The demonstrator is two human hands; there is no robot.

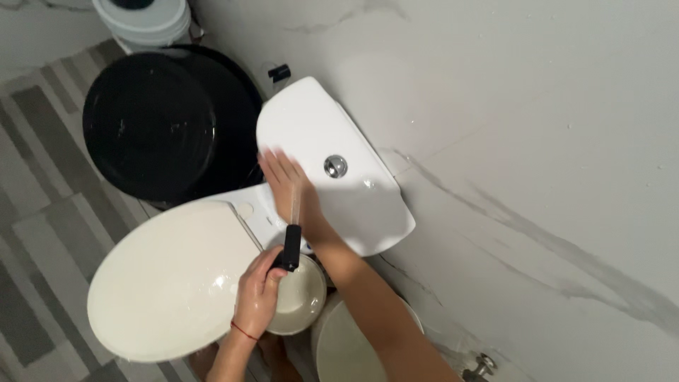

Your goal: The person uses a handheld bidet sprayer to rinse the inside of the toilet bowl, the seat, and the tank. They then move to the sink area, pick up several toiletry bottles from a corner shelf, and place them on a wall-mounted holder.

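- Above a white toilet, seen from overhead, two bare arms reach in from the bottom edge; every place below is given relative to the toilet tank lid (332, 170).
- Far to the left of the tank lid and a little higher, a large round black bin (159, 124) stands on the grey striped floor tiles (35, 177); a white bucket (145, 20) sits just beyond it at the top edge.
- Below and to the left of the tank lid, the closed cream seat cover (166, 283) shows a wet shine near its right edge.
- Just below the tank lid, the left hand (258, 293), with a thin red thread at the wrist, is curled tight around the black handle of a squeegee-like tool (290, 237), whose pale clear part points up toward the tank lid.
- A small cream bowl (300, 301) lies under that hand, partly hidden by it.
- On the tank lid's left half, the right hand (286, 180) lies flat and open, fingers spread and blurred, holding nothing that can be seen.
- Near the middle of the tank lid sits a round chrome flush button (335, 166).
- Right of the tank lid runs a white marble-veined wall (537, 141); far below it to the right, a small chrome valve (482, 366) shows at the bottom edge.
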